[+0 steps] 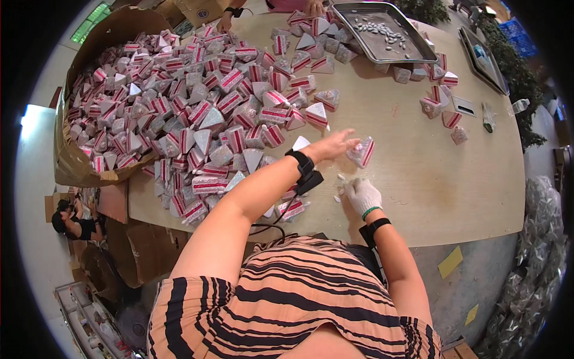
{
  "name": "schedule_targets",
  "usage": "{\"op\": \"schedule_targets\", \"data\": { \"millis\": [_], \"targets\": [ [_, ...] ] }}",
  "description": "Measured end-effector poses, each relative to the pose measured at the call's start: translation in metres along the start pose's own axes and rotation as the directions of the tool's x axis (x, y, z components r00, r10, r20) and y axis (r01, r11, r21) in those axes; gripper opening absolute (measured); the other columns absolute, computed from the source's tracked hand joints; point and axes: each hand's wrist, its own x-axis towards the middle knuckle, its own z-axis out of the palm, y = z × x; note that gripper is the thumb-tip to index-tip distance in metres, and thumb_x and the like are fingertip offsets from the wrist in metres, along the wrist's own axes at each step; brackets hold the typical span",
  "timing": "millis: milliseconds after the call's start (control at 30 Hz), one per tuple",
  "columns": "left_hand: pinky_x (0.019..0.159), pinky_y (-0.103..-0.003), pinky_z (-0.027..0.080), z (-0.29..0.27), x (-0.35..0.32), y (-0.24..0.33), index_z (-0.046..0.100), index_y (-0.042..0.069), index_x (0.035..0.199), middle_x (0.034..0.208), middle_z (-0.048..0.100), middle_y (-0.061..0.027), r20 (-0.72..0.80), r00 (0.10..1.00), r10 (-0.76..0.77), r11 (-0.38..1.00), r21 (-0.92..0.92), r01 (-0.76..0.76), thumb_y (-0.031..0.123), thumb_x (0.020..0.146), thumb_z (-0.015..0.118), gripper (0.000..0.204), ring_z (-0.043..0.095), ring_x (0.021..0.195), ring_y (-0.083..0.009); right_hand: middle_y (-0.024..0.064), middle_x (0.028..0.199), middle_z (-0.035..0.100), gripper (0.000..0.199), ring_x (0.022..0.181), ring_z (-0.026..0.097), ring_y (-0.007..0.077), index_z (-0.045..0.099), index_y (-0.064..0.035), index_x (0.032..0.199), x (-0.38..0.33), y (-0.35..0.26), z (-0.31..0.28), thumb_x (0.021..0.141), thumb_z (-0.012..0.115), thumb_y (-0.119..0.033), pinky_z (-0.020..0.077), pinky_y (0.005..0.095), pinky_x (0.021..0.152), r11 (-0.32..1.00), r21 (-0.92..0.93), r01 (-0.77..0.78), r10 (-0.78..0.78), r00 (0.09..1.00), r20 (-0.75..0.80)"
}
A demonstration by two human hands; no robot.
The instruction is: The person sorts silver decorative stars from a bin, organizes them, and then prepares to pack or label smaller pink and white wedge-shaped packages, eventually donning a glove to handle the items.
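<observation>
Head view, looking down over a wooden table (430,179) crowded with small triangular packets, red-striped and silvery. Left hand (332,145) reaching out across the table, bare, fingers stretched flat and open, fingertips touching one triangular packet (362,152) lying apart from the rest. Black wrist strap (301,161) on that arm, a small black unit hanging just below it. Right hand (360,194) in a white glove, just nearer the body than that packet, curled loosely over a few small pale pieces (341,179) on the tabletop; closed on one or only resting there, cannot tell. Big heap of packets (197,113) left of the lone packet, spilling out of a brown cardboard box (78,161) at the table's left edge. Metal tray (382,30) far beyond the packet, a scatter of small pale pieces in it, more packets ringed round it. Second tray (481,57) out toward the far right corner. Another person's hands (311,7) at the far edge, behind the first tray.

Risks from here, as a judgement: packet held by fingertips only, so likely to skid away on the smooth wood if nudged. Loose pale pieces sitting close to the near edge, easy to sweep off with the gloved wrist. Forearm crossing right over the heap's fringe, so a drag back could pull packets off the table.
</observation>
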Motion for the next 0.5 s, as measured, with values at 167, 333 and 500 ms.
{"op": "schedule_targets", "data": {
  "millis": [167, 333, 500],
  "targets": [
    [0.090, -0.044, 0.043, -0.044, 0.026, 0.001, 0.043, 0.012, 0.125, 0.122, 0.043, -0.0168, -0.075, 0.976, 0.206, 0.643, 0.762, -0.077, 0.004, 0.073, 0.059, 0.055, 0.045, 0.113, -0.0337, 0.0160, 0.098, 0.056, 0.021, 0.086, 0.058, 0.0354, 0.058, -0.0142, 0.102, -0.019, -0.006, -0.016, 0.087, 0.049, -0.025, 0.0479, 0.0420, 0.073, 0.995, 0.094, 0.040, -0.036, 0.998, -0.052],
    [0.084, -0.044, 0.047, -0.053, 0.048, -0.049, 0.050, 0.017, 0.115, 0.120, 0.045, -0.0162, -0.121, 0.979, 0.163, 0.603, 0.798, -0.001, 0.010, 0.072, 0.063, 0.045, 0.051, 0.105, -0.0343, 0.0121, 0.099, 0.058, 0.019, 0.086, 0.058, 0.0345, 0.059, -0.0118, 0.102, -0.023, -0.003, -0.004, 0.083, 0.052, -0.009, 0.0479, 0.0395, 0.073, 0.921, 0.317, 0.225, -0.180, 0.970, -0.167],
    [0.083, -0.043, 0.047, -0.045, 0.038, -0.022, 0.055, 0.015, 0.108, 0.111, 0.051, -0.0157, -0.061, 0.948, 0.313, 0.801, 0.554, -0.229, 0.025, 0.066, 0.071, 0.046, 0.056, 0.098, -0.0349, 0.0148, 0.086, 0.062, 0.017, 0.079, 0.059, 0.0309, 0.062, -0.0039, 0.092, 0.005, -0.002, -0.021, 0.082, 0.060, -0.018, 0.0469, 0.0340, 0.072, 0.734, 0.654, 0.186, 0.057, 0.942, -0.332]
  ]
}}
